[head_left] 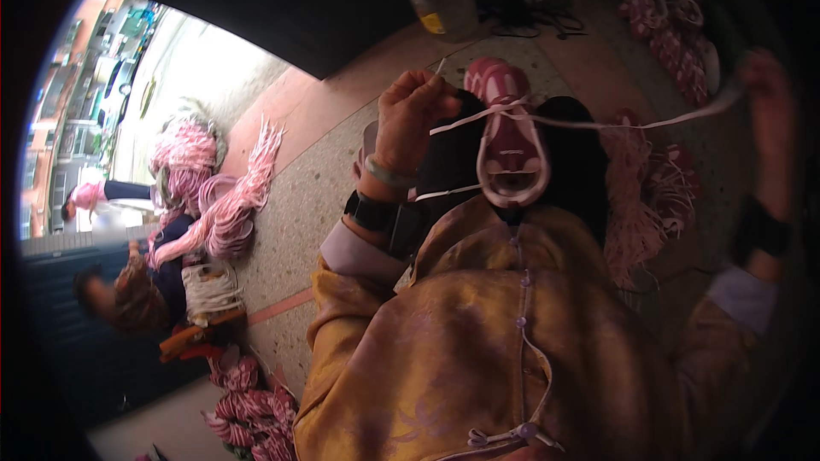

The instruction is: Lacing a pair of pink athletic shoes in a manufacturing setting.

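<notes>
A pink-and-white shoe upper (513, 151) lies between my dark-clad knees, its opening toward me; whether a sole is under it is hidden. A white shoelace (589, 125) crosses its front and stretches out to the right. My right hand (766, 85), raised far out at the right and smeared by motion, grips the end of that lace. Close to the upper on the left, my left hand (413, 113) is closed in a pinch, with a thin white lace tip poking up from the fingers. Another white lace strand (448, 192) runs left from the opening.
Bundles of pink laces (232, 213) lie on the speckled floor at left, near another seated person (141, 290). More pale laces (636, 205) hang beside my right knee. Pink uppers (670, 17) are heaped at far right. A clear plastic jug (444, 2) stands ahead.
</notes>
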The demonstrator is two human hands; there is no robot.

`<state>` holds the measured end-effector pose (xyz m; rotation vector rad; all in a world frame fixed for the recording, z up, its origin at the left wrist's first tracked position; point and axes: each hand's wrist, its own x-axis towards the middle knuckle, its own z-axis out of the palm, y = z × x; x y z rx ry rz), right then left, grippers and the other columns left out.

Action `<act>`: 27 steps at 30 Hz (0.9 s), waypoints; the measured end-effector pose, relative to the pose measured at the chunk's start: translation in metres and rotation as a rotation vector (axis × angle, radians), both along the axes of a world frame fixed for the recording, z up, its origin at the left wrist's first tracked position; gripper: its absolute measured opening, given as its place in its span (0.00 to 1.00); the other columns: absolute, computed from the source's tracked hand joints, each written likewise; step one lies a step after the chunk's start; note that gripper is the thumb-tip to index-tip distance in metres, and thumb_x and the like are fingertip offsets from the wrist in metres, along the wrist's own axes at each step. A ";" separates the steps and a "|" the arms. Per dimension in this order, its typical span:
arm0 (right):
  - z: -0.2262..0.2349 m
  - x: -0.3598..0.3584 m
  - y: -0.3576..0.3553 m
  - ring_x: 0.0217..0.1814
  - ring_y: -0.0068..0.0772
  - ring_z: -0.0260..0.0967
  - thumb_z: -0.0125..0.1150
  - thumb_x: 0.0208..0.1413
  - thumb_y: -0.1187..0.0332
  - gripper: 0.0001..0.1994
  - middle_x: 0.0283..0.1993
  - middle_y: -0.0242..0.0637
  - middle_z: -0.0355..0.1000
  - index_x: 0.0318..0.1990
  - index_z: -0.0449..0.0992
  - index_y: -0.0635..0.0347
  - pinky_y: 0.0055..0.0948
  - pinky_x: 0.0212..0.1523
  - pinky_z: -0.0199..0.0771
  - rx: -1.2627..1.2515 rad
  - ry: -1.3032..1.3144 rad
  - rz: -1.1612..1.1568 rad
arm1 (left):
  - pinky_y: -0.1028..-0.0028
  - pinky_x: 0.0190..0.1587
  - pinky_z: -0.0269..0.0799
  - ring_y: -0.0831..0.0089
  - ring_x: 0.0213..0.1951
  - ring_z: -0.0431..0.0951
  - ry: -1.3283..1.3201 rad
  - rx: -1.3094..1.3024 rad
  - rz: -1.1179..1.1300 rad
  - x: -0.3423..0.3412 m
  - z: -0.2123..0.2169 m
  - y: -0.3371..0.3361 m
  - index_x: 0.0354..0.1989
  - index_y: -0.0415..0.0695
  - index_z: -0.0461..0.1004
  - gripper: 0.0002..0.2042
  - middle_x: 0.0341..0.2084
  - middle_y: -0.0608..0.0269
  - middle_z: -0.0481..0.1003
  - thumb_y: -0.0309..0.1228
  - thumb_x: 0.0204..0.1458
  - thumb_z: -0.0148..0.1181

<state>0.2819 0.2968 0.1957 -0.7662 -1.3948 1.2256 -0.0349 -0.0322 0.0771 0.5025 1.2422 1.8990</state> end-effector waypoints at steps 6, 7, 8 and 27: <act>-0.095 -0.140 -0.140 0.30 0.20 0.66 0.57 0.51 0.68 0.09 0.28 0.31 0.69 0.34 0.76 0.65 0.20 0.31 0.67 0.216 -0.286 0.678 | 0.81 0.29 0.70 0.79 0.23 0.74 0.087 -0.036 -0.117 0.034 0.013 0.023 0.34 0.39 0.69 0.05 0.27 0.59 0.74 0.28 0.54 0.50; -0.108 -0.154 -0.147 0.30 0.20 0.66 0.58 0.50 0.69 0.09 0.27 0.31 0.68 0.33 0.76 0.67 0.20 0.31 0.66 0.297 -0.243 0.686 | 0.81 0.29 0.70 0.79 0.23 0.73 0.091 -0.045 -0.129 0.035 0.011 0.024 0.34 0.39 0.69 0.05 0.27 0.59 0.74 0.28 0.54 0.50; -0.114 -0.162 -0.154 0.31 0.21 0.66 0.59 0.50 0.70 0.09 0.28 0.33 0.68 0.34 0.76 0.69 0.20 0.31 0.67 0.187 -0.216 0.726 | 0.81 0.29 0.70 0.79 0.23 0.73 0.092 -0.055 -0.142 0.036 0.010 0.026 0.33 0.39 0.69 0.05 0.27 0.59 0.74 0.28 0.54 0.50; -0.120 -0.180 -0.185 0.30 0.20 0.68 0.59 0.49 0.73 0.07 0.28 0.35 0.72 0.30 0.75 0.70 0.20 0.31 0.70 -0.050 -0.132 0.764 | 0.81 0.27 0.69 0.78 0.22 0.73 0.121 -0.100 -0.127 0.040 0.001 0.026 0.35 0.35 0.71 0.06 0.27 0.59 0.75 0.25 0.53 0.50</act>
